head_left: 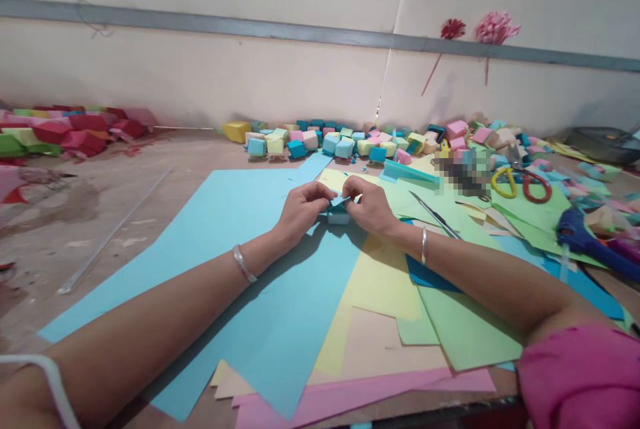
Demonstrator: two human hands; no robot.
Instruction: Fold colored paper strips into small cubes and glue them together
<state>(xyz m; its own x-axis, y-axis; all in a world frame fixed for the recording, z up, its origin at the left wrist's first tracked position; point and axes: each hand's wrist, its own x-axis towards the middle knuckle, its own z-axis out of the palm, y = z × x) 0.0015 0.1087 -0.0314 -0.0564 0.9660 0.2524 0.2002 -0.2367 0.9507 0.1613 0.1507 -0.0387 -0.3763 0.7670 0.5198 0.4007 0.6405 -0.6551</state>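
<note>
My left hand [307, 210] and my right hand [370, 207] meet over the coloured sheets, thumbs and fingertips pinched together. Between them is a small folded piece of light blue paper [341, 201], gripped from both sides. Just under it shows the pale front of a small blue paper box [339, 217]; whether it is one with the folded piece I cannot tell. A large light blue sheet [250, 322] lies beneath my hands. Right of my right hand, a craft knife [435, 214] rests on light green paper [465, 322]. My fingers partly hide the held paper.
Several small paper boxes [345, 147] line the wall, with red and green ones [85, 139] at far left. Yellow-and-red-handled scissors [520, 182] and a blue glue gun [595, 242] lie right. A clear stick [115, 232] lies left. Pink sheets [360, 397] reach the near edge.
</note>
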